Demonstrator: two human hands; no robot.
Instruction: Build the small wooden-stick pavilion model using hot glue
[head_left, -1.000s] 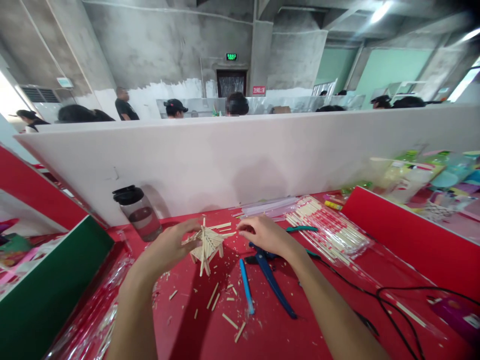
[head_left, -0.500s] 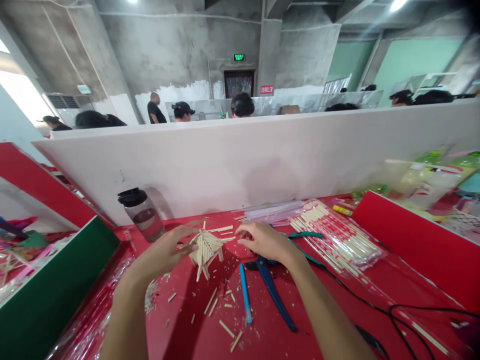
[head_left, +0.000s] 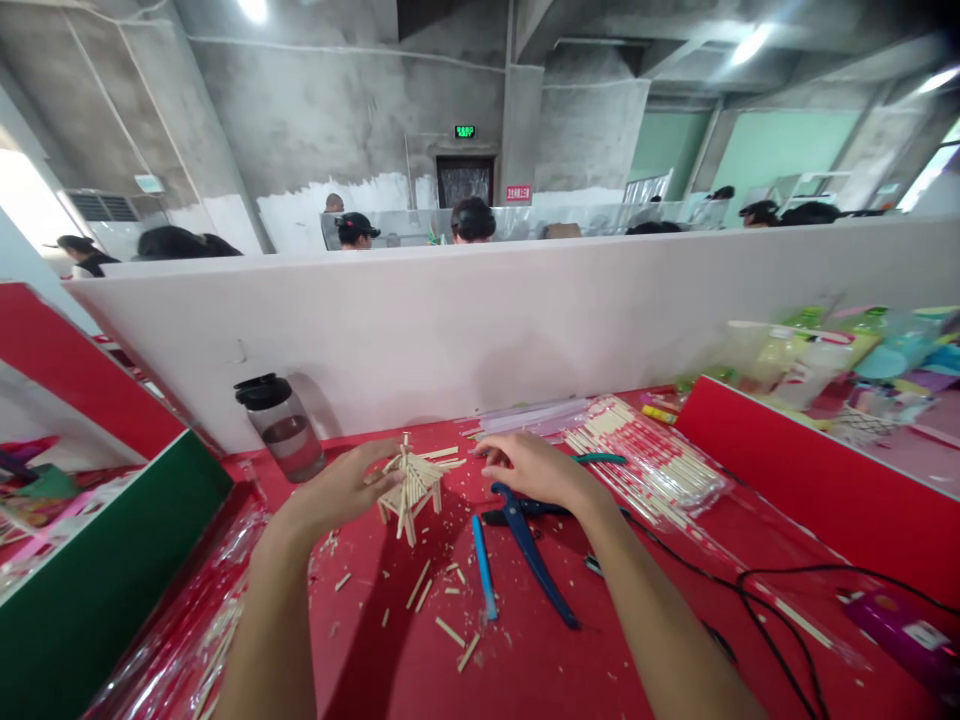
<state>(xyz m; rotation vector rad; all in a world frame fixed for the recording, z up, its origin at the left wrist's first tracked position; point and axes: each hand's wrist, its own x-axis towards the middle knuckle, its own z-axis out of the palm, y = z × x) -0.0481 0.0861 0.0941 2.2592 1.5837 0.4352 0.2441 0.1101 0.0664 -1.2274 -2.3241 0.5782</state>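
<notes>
A small pavilion model made of wooden sticks [head_left: 411, 482], with a sloped roof and short legs, stands upright on the red table. My left hand [head_left: 346, 488] is at its left side, thumb and fingers closed around the roof's edge. Just right of the model, my right hand [head_left: 529, 468] hovers with loosely bent fingers, apart from it and with nothing visible in them. Below that hand lie blue-handled cutters [head_left: 536, 560] and a blue stick-shaped tool [head_left: 484, 568]. Cut stick pieces [head_left: 450, 631] and crumbs are scattered in front of the model.
A dark-lidded water bottle [head_left: 281, 428] stands by the white partition [head_left: 420, 340]. Bagged wooden sticks [head_left: 645, 455] lie at the right, beside a red board [head_left: 810, 500]. A black cable [head_left: 750, 590] crosses the right side. A green board [head_left: 120, 570] borders the left.
The pavilion model has turned and now stands more upright, with its legs showing. My right hand has drawn slightly away from it. The camera view has shifted a little.
</notes>
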